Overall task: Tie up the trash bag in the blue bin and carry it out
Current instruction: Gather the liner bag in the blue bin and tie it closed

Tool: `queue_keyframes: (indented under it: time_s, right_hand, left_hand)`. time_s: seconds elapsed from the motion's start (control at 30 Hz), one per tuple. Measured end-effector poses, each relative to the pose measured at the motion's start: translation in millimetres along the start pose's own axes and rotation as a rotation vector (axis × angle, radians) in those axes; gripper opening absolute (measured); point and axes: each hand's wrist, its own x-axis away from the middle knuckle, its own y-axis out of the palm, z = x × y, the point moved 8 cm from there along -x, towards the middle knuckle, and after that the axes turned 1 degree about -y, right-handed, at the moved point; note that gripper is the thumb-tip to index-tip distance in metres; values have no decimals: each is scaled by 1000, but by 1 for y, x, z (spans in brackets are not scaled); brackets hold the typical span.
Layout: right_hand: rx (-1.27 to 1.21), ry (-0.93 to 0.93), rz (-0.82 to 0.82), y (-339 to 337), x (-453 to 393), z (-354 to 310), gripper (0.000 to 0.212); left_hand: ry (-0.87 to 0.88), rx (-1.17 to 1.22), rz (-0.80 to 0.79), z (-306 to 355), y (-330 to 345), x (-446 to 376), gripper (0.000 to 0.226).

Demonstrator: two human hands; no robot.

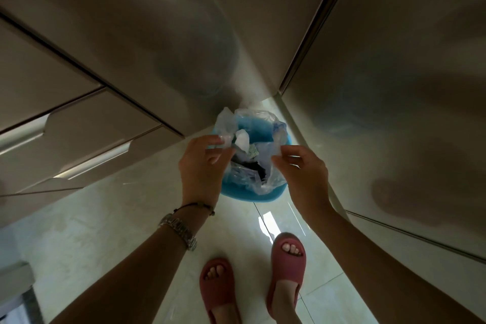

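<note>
Trash bag (265,163) upright in blue bin (243,196), mouth upward, left hand (203,163) and right hand (302,168) each pinching its rim.

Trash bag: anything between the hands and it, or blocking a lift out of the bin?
Nothing visible. The left hand and right hand already pinch the trash bag edges on either side. The bag mouth is open, and the space above the blue bin is free.

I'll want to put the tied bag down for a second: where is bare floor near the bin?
Bare tile lies left of the blue bin, between the drawer fronts and the slippers. Behind the bin is tight: it sits in the corner where the drawers meet the tall panel. Left hand and right hand crowd its mouth, pinching the bag.
</note>
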Motion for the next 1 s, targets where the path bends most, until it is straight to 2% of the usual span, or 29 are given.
queue_keyframes:
  time_s: [0.17, 0.27, 0.33, 0.43, 0.5, 0.73, 0.87, 1.0]
  right_hand:
    - [147, -169, -55, 1, -8, -4, 4]
    - [291, -266, -135, 8, -14, -12, 10]
    - [290, -276, -199, 14, -17, -16, 16]
    - [228, -231, -251, 18, -22, -18, 13]
    - [167, -174, -247, 18, -28, -13, 12]
    - [102, -181, -208, 20, -34, -4, 19]
    - [103, -157, -235, 26, -32, 1, 36]
    - [134, -157, -234, 30, -31, 5, 42]
  left_hand:
    - [153, -100, -55, 6, 4, -4, 14]
    - [270, -149, -170, 15, 16, -7, 10]
    - [321, -143, -266, 20, 25, -10, 13]
    - [283, -102, -397, 20, 39, -15, 30]
    - [246, -61, -429, 19, 43, -16, 29]
    - [131, 73, -315, 15, 44, -21, 7]
    - [102, 95, -283, 11, 46, -22, 16]
    - [53, 163, -338, 8, 52, -20, 24]
